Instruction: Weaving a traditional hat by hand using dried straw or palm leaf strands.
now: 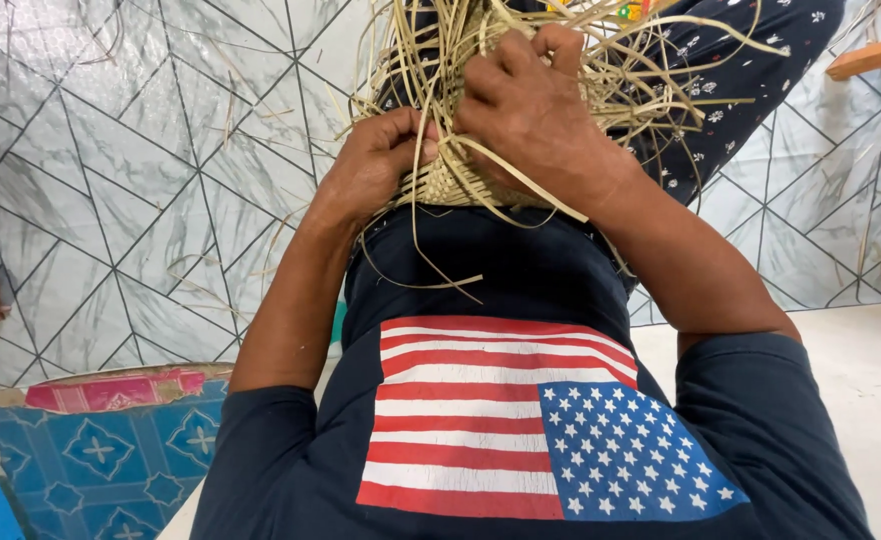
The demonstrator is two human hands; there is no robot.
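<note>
Both hands worked in the lap: left hand (386,150) pinched strips, right hand (536,110) clamped the woven basket (451,185); tension looked key.

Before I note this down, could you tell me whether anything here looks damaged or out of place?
Nothing looks damaged. Both hands, left and right, grip the half-woven basket; its loose strips stick out every way, and a few stray ones lie on the tiled floor.

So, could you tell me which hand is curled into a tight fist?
The left hand, pinching pale strips at the woven piece's lower edge; the right hand drapes over it, higher up.
</note>
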